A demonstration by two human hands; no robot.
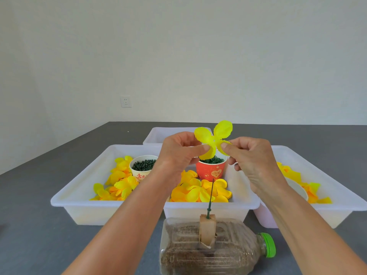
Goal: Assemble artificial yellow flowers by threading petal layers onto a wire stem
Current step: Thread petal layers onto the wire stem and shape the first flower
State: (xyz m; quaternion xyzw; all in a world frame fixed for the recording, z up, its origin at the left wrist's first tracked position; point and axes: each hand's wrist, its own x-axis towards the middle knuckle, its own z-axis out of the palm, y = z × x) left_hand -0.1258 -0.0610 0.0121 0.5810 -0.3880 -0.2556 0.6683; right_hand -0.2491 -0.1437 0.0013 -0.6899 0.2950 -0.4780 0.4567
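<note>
A yellow petal layer (215,135) with a small centre hole is held up above the trays. My left hand (178,153) pinches its left petals and my right hand (250,155) pinches its right petal. Below them a dark green wire stem (211,195) stands upright, bare, stuck in a tan block (207,229) fixed on a plastic bottle (208,249) that lies on its side. Loose yellow petal layers (198,191) lie heaped in the white tray (139,205).
In the tray stand a white cup (142,167) of dark green parts and a red cup (211,171) of green parts. A second tray (337,211) with petals sits right, a third tray (158,133) behind. The bottle has a green cap (268,245). Grey tabletop (29,225).
</note>
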